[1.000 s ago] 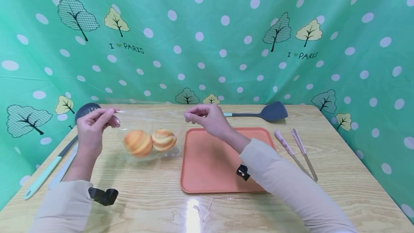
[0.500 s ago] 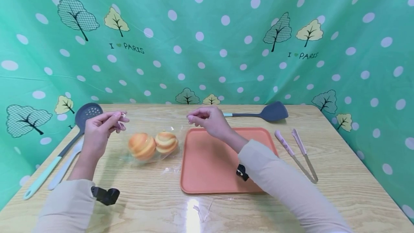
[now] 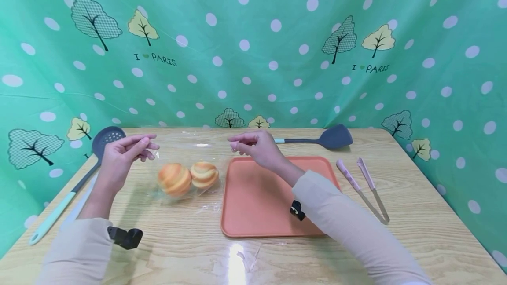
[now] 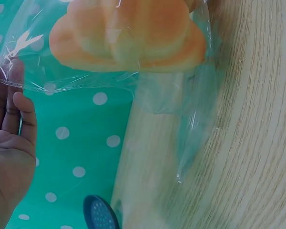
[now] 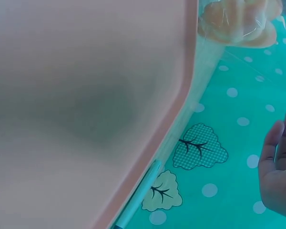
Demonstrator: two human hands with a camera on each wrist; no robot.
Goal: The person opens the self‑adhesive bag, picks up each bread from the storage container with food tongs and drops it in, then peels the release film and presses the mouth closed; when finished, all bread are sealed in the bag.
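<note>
Two round golden bread buns, a darker one [image 3: 174,179] on the left and a paler one [image 3: 204,174] touching it, sit inside a clear plastic bag [image 3: 193,145]. My left hand [image 3: 122,158] pinches the bag's upper left edge between thumb and fingers. At the upper right edge, my right hand [image 3: 259,147] pinches the film the same way. The left wrist view has a bun [image 4: 126,38] close up through the film, with part of my left hand [image 4: 10,143] at its side. Only part of my right hand [image 5: 278,174] enters the right wrist view.
A salmon tray [image 3: 273,228] lies right of the bag. Behind it is a dark turner [image 3: 336,137], and tongs [image 3: 370,188] lie to its right. A slotted skimmer [image 3: 108,139] is beyond my left hand. A plastic scrap [image 3: 248,259] lies in front.
My left hand has moved slightly right and the buns have shifted a little right and down with the bag. The right hand has barely moved.
</note>
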